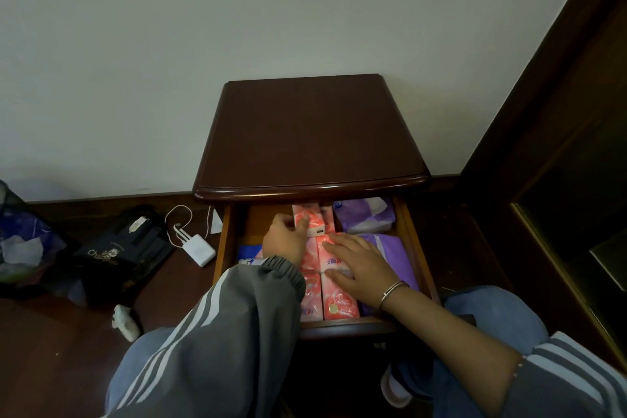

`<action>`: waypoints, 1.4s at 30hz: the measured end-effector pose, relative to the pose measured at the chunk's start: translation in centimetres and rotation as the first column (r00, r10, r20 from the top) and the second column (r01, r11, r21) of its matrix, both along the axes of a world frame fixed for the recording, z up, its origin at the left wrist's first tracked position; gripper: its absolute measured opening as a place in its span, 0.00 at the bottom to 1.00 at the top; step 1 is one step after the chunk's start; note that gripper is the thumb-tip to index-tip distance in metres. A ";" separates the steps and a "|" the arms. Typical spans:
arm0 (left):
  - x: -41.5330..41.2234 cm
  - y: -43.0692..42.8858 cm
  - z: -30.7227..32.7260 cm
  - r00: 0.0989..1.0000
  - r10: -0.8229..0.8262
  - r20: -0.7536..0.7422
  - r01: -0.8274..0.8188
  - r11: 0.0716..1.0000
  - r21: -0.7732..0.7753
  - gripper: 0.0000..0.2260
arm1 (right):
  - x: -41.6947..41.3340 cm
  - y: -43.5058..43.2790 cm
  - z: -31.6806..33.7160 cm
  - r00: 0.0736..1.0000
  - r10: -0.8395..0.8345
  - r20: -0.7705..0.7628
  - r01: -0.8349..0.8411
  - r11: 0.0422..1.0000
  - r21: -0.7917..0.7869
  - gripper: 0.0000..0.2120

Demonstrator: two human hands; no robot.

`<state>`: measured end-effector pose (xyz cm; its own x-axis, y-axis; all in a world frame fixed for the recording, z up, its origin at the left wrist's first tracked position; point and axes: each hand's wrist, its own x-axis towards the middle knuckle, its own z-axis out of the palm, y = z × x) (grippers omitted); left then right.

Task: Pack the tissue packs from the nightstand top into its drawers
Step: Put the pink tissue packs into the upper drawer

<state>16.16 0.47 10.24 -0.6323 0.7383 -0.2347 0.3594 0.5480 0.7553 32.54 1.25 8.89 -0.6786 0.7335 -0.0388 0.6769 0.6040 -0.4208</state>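
Overhead view of a dark wooden nightstand [305, 132] with its top drawer [222, 237] pulled open towards the person. Pink tissue packs [339, 302] fill the drawer's middle, with purple packs [364, 217] on the right. The left hand [286, 241] curls round a far pink pack [314, 214]. The right hand [359, 261], fingers flat and spread, presses on nearer ones. The packs look light, soft and slippery-wrapped, probably best gripped across their short sides

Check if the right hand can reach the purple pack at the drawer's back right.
Likely yes. The drawer is open, the purple pack lies uncovered, and the right hand rests flat on the pink packs just short of it. The left hand grips a pink pack, off that path.
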 end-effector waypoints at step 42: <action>0.9 -6.2 0.3 0.962 -0.172 0.211 0.212 0.960 -0.181 0.16 | 6.5 -2.1 4.4 0.764 -0.494 -0.415 0.493 0.862 -0.117 0.06</action>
<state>17.10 -5.73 10.54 -0.4120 0.7665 -0.4927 0.3326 0.6299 0.7018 39.00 -0.81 13.34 -0.1726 0.9717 0.1611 0.6402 0.2350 -0.7314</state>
